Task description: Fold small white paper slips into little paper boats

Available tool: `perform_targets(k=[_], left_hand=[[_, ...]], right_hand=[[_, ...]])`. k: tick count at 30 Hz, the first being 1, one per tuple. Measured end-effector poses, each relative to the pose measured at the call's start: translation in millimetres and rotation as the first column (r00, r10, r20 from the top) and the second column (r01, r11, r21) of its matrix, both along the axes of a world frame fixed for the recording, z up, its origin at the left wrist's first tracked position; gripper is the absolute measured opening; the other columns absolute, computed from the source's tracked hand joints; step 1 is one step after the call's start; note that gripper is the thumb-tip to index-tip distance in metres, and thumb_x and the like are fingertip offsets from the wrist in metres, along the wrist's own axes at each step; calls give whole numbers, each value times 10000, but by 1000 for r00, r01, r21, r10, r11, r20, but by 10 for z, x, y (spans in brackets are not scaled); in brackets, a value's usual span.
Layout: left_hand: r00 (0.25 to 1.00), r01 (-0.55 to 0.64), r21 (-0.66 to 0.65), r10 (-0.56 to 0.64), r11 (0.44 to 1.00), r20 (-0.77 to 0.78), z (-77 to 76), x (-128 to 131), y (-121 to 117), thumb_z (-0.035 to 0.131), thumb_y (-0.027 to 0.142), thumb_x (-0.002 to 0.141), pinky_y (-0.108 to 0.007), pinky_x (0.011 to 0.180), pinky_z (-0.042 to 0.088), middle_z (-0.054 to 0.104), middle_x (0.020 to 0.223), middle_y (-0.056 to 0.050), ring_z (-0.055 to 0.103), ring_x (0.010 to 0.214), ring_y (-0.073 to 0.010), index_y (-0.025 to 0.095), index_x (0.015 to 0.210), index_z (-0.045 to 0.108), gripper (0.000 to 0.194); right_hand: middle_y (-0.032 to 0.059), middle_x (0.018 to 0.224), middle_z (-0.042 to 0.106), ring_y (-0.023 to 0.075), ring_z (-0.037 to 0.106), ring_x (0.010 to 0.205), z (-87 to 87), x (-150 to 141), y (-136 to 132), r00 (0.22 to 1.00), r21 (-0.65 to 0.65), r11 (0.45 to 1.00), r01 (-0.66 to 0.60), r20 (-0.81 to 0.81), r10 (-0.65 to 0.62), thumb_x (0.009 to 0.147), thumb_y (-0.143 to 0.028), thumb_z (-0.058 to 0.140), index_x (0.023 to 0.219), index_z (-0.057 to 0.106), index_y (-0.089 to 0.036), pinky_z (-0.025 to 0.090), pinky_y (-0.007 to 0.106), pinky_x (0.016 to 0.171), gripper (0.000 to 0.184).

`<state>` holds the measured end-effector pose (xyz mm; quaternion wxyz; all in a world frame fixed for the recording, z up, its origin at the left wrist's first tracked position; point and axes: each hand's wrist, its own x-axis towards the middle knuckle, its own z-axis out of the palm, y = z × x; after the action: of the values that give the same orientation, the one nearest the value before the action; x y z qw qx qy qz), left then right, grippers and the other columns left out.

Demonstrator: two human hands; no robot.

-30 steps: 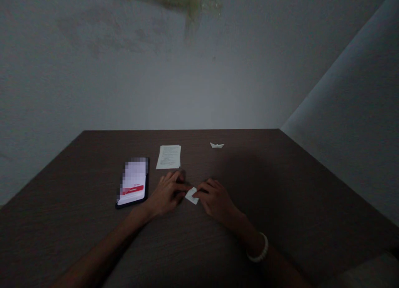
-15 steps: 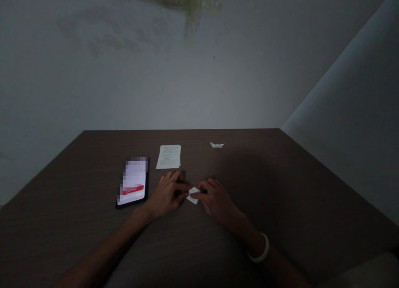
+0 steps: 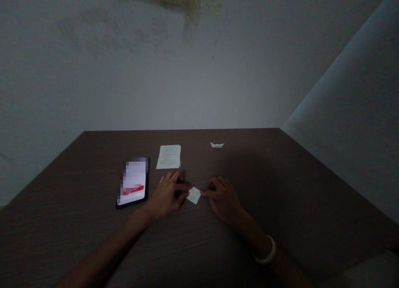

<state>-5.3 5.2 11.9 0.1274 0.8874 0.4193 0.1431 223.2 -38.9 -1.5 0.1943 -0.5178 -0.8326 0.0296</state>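
Observation:
A small folded piece of paper, white and roughly diamond-shaped with print on it, lies on the dark wooden table. My left hand pinches its left side between thumb and forefinger, the other fingers curled. At the paper's right corner, my right hand touches the edge with its fingertips; its thumb and forefinger are close together. A white beaded bracelet circles my right wrist.
Farther back lies a stack of printed sheets. A small paper boat stands to its right, near the wall. Left of my left hand rests a phone with its screen lit. A wall borders the table's far edge.
My right hand has drawn back to the right, from over the middle of the folded paper to its right corner, uncovering more print. My left hand stays in place.

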Motion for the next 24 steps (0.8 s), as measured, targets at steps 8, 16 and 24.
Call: perform_targets(k=[8,16,24], left_hand=[[1000,-6,-5,6,1000,15,-18,3,-5,572,274,873,-425,821,387,506,1067,-57,453,1000,-273,318,1100,686,258],[998,-35,77,30,996,63,-77,87,-78,575,318,889,-384,795,383,515,1028,-62,450,979,-252,285,1127,673,260],[999,0,123,-6,992,49,-86,116,-112,481,278,939,-367,764,365,510,992,-72,435,965,-252,268,1149,666,280]], right_hand=[[39,955,593,202,494,911,-85,24,49,998,49,999,-23,-57,25,790,-85,602,933,717,-286,392,339,807,272],[35,878,604,184,519,871,-75,-138,116,977,69,995,75,-203,-60,831,-228,641,823,690,-220,420,316,840,50],[25,834,619,174,540,833,-74,-239,126,956,20,987,160,-253,-150,796,-286,693,766,708,-227,424,300,806,68]])
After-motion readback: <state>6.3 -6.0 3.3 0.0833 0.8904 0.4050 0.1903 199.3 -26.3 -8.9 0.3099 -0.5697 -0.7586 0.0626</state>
